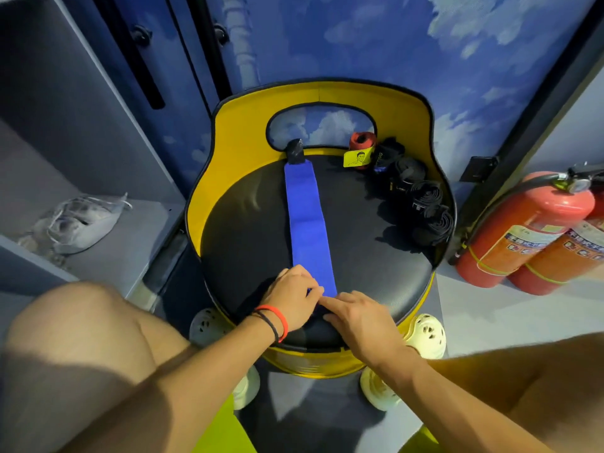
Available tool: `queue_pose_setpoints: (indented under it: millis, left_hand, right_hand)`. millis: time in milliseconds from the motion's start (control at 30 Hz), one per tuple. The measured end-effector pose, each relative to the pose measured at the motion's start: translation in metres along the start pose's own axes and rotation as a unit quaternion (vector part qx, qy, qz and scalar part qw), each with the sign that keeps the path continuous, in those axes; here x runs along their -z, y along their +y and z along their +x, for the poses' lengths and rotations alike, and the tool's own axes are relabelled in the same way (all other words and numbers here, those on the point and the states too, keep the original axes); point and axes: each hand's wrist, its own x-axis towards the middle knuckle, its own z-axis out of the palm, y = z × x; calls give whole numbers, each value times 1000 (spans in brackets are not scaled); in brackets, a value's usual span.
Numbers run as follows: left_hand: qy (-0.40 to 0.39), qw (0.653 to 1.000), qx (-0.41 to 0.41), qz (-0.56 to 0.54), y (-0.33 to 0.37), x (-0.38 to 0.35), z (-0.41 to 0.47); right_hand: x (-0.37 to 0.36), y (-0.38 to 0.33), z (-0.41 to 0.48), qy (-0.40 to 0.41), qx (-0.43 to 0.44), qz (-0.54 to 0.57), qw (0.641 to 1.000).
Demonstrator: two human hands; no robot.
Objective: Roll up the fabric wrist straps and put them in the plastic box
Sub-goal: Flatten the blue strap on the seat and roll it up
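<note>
Left hand [292,299] apparently pinches strap [307,223] end.

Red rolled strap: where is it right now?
Head view, back right of the black seat: red rolled strap sits by the yellow backrest, yellow tag at its front, black rolled straps to its right, blue strap lying flat left of it.
</note>
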Motion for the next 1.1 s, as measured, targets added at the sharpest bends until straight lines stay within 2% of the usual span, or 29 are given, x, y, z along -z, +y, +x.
queue_pose_setpoints:
  millis: [133,200,300,467,633,700,933,1100]
  left_hand:
    - [35,992,69,-96,-15,11,-28]
    - [30,990,64,-122,-19,15,-42]
    - [21,998,21,-64,-19,13,-59]
    - [96,995,-12,11,-16,-1,-68]
    - [114,989,-14,96,-10,-10,-70]
    - [117,989,4,92,-11,-9,-68]
    - [89,994,12,66,-12,-7,-59]
    - [68,997,13,44,-21,-7,-54]
  right_hand:
    - [-2,-6,5,8,-26,48,998]
    - [-3,-7,6,5,-34,81,996]
    - [-5,-8,6,-11,-35,86,996]
    - [0,-14,5,-29,-6,12,999]
    - [6,-20,8,-56,19,-77,995]
    - [5,-22,7,-60,27,-95,993]
    - [-11,-18,1,-2,17,-89,996]
    - [-31,-12,-2,75,16,-76,994]
